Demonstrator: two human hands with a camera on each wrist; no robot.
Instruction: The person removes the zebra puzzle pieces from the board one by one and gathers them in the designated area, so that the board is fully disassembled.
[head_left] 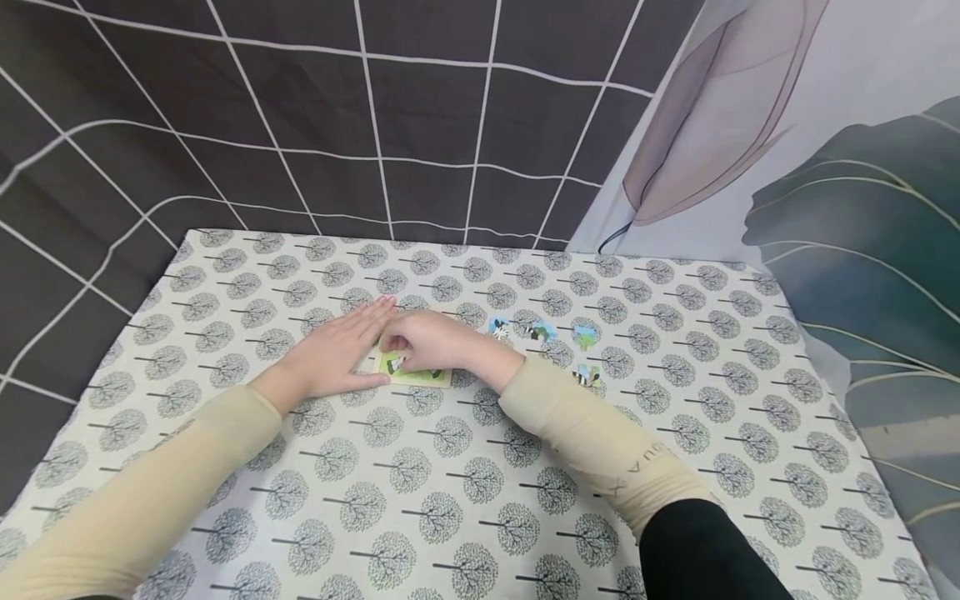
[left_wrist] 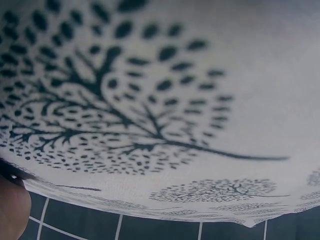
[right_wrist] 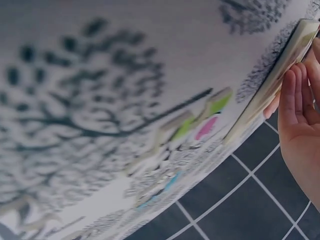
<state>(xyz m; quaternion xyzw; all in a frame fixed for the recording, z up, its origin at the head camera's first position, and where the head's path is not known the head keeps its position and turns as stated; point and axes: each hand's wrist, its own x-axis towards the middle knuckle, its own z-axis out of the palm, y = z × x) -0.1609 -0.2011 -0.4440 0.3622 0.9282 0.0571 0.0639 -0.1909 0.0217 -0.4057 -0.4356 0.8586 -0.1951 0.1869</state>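
Observation:
A small puzzle board point(head_left: 420, 377) with a green picture lies flat on the cloth in the head view; its edge point(right_wrist: 265, 95) shows in the right wrist view. My left hand point(head_left: 333, 348) rests at its left side, fingers straight, thumb by the near left corner. Over the board my right hand point(head_left: 435, 340) bends, fingers curled, pinching a puzzle piece mostly hidden beneath them. Part of that hand point(right_wrist: 300, 110) shows at the board's edge. Only a blurred bit of the left hand point(left_wrist: 12, 207) is in the left wrist view.
Several loose puzzle pieces lie right of the board: a zebra-head piece point(head_left: 498, 327), a green-and-black piece point(head_left: 538, 332), a tree piece point(head_left: 583, 336) and a striped piece point(head_left: 587, 376). A tree-print cloth point(head_left: 360, 508) covers the table; a dark grid curtain point(head_left: 315, 108) hangs behind.

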